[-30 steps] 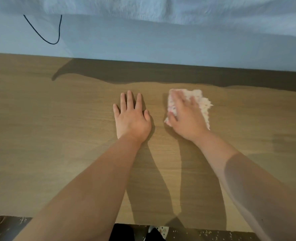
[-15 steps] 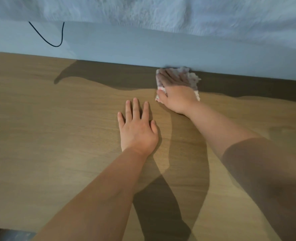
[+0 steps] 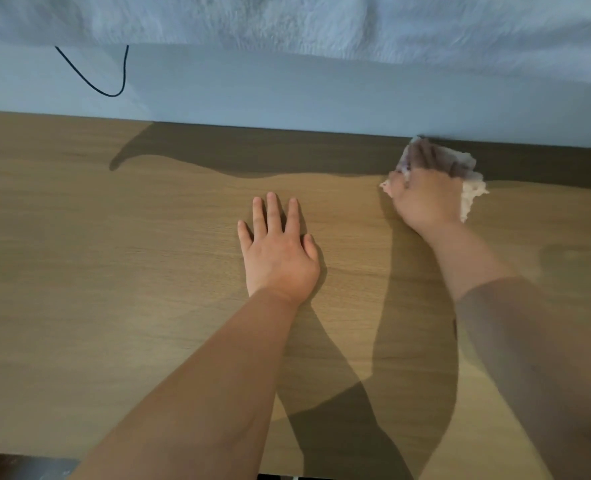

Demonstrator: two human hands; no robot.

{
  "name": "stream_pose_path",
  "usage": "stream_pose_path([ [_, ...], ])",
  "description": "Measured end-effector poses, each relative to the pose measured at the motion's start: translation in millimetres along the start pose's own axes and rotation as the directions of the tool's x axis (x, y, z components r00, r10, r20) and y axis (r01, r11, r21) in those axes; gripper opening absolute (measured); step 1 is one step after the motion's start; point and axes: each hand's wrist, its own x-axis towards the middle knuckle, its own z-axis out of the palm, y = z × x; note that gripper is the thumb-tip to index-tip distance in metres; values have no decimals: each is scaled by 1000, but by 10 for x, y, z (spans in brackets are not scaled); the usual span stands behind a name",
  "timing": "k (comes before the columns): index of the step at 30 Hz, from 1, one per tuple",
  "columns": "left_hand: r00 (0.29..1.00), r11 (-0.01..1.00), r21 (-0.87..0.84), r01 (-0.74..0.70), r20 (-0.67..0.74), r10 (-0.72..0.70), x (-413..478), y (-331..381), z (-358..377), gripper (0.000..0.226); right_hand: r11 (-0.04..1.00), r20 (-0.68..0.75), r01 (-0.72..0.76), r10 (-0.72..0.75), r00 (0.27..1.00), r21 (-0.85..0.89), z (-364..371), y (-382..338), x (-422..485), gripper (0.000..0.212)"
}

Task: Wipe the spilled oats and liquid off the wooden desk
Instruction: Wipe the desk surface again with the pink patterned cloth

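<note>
Right hand point(image 3: 425, 199) flat on the cloth point(image 3: 473, 194) at the desk point(image 3: 114, 271) back edge by the wall, fingers straight and close together, left hand point(image 3: 278, 258) braced mid-desk, fingers slightly spread (no oats visible); I'd press evenly and overlap strokes.

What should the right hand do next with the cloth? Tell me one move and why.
Probably sweep the cloth rightward along the far edge of the desk. The right hand presses it flat where the desk meets the wall, in the shadowed back strip, and more desk lies to its right. The left hand rests flat mid-desk, clear of that path. No oats or liquid show here.
</note>
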Motion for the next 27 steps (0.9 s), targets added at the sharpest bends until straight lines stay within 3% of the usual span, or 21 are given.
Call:
stream_pose_path([
  [1, 1000, 1000, 1, -2, -2, 2, 0, -1, -1, 62, 999, -3, 16, -17, 1000, -41, 7, -152, -92, 58],
  [3, 1000, 1000, -3, -4, -10, 4, 3, -7, -2, 62, 977, 31, 212, -211, 977, -22, 54, -420, -337, 61],
  [6, 1000, 1000, -7, -7, -12, 7, 5, -11, -2, 61, 819, 175, 570, -572, 801, 67, 39, -384, -679, 61],
  [7, 1000, 1000, -7, -6, -9, 6, 2, -11, -2, 61, 769, 203, 633, -636, 744, 92, 13, -246, -711, 58],
  [8, 1000, 1000, -6, -5, -8, 5, 1, -9, -1, 61, 754, 193, 652, -654, 731, 85, -15, -100, -691, 56],
  [10, 1000, 1000, -2, -1, -11, 1, 4, -12, 5, 61, 851, 114, 526, -523, 845, 5, -18, 156, -542, 52],
  [12, 1000, 1000, 0, 0, -11, 0, 5, -14, 6, 61, 978, 34, 208, -207, 978, -28, -30, 256, -397, 53],
  [14, 1000, 1000, 0, -1, -10, 1, 4, -14, 8, 62, 1000, -5, 26, -26, 1000, -7, -12, 72, -423, 56],
  [16, 1000, 1000, -7, -3, -8, 3, 7, -14, 8, 62, 988, 25, 151, -150, 988, -27, 55, -200, -618, 58],
  [18, 1000, 1000, -11, -5, -12, 5, 9, -18, 8, 62, 921, 104, 386, -379, 919, -55, 104, -342, -847, 62],
  [20, 1000, 1000, -12, -9, -12, 9, 7, -19, 8, 61, 870, 159, 488, -474, 866, -67, 67, -268, -875, 65],
  [22, 1000, 1000, -9, -9, -9, 9, 8, -20, 6, 61, 908, 106, 409, -399, 911, -90, 54, -130, -662, 64],
  [24, 1000, 1000, -6, -11, -10, 11, 3, -19, 4, 61, 982, 9, 163, -163, 987, -92, 46, -71, -410, 62],
  [26, 1000, 1000, -9, -10, -10, 10, 4, -19, 9, 61, 997, -25, -54, 53, 998, -50, 69, -208, -301, 62],
  [27, 1000, 1000, -9, -10, -12, 10, 6, -21, 9, 61, 997, -16, -66, 65, 998, -39, 87, -335, -349, 62],
])
